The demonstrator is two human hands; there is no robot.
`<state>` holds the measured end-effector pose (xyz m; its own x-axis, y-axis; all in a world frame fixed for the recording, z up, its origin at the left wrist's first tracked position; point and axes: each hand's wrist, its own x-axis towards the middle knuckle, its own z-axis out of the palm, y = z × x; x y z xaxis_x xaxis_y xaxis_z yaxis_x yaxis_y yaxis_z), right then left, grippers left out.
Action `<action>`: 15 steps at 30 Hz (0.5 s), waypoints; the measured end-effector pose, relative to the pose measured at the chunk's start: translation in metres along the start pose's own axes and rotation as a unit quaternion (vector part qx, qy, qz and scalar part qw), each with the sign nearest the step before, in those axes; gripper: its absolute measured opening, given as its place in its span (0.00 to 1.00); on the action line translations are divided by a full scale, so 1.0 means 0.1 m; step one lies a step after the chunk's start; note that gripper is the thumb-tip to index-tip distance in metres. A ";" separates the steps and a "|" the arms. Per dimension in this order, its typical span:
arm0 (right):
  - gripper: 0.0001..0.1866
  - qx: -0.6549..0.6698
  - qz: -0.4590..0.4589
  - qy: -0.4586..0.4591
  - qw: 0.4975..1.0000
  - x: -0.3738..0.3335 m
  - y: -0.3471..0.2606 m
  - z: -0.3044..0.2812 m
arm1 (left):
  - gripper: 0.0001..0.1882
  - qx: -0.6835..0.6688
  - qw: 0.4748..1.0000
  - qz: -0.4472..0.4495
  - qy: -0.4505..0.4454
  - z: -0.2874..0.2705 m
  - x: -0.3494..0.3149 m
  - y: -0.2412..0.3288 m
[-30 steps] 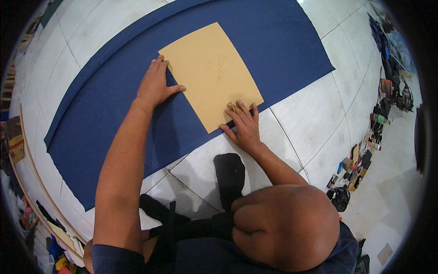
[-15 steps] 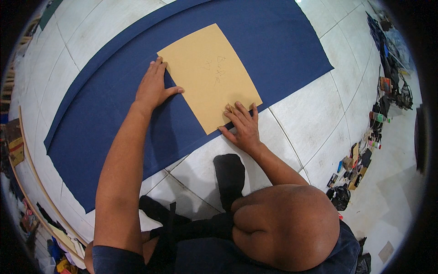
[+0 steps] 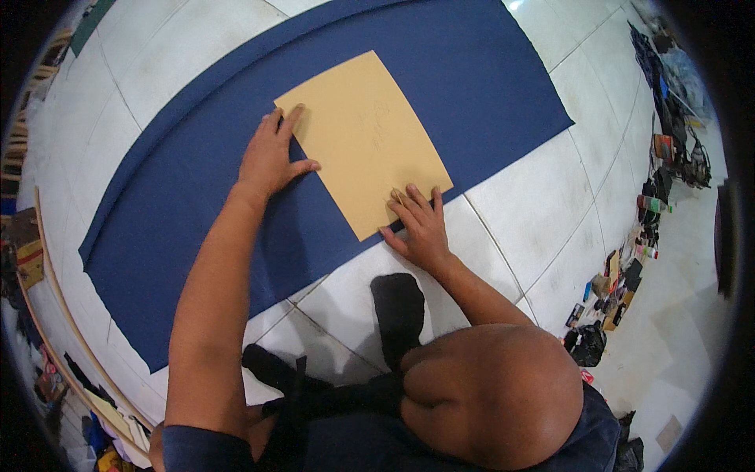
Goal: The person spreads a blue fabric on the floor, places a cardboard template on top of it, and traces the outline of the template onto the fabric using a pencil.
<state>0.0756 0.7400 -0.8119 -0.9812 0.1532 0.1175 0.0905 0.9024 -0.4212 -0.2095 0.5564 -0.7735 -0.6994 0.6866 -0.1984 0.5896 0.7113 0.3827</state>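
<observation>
From my end, the card [image 3: 363, 141] lies flat on the cloth [image 3: 503, 94], its lower edge close along the cloth's near edge. I'd judge it light and fairly stiff, thin enough to bow or crease if pinched hard in the middle, and not truly fragile. Its face looks smooth, so I'd expect it to skate over the fabric under a sideways push; flat pressure near the corners should hold it better than a grip. To lift it, I'd take it by opposite edges; the upper right corner is free of any hand. The left hand [image 3: 266, 161] is spread, fingers apart and clamped on nothing, with fingertips by the upper left corner and the thumb at the left edge. The right hand [image 3: 425, 234] rests over the lower edge, its fingers also apart; a thin stick [image 3: 398, 195] shows among them, and I can't tell whether it is pinched or merely lying there. The cloth looks soft and limp to me, likely to ruck or drag if the card is shoved, so I'd keep the force downward. It lies across the tiled floor [image 3: 543, 181], with a raised fold along its far side. Nearest me, a dark sock [image 3: 397, 315] stands on the tiles, just off the cloth.
</observation>
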 end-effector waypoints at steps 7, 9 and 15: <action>0.27 0.000 -0.003 -0.004 1.000 0.02 -0.02 -0.06 | 0.52 0.108 0.989 0.067 -0.071 -0.04 0.21 0.19; 0.28 0.010 0.006 -0.030 0.999 0.08 -0.06 -0.13 | 0.51 0.078 0.989 0.015 -0.122 -0.04 0.26 0.24; 0.27 0.029 0.000 -0.055 0.998 0.18 0.07 -0.24 | 0.56 0.010 0.991 -0.011 -0.131 -0.09 0.23 0.37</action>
<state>0.0630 0.7592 -0.7910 -0.9943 0.1050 0.0188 0.0838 0.8774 -0.4725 -0.2072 0.5971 -0.7556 -0.5855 0.6845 -0.4344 0.5849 0.7277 0.3583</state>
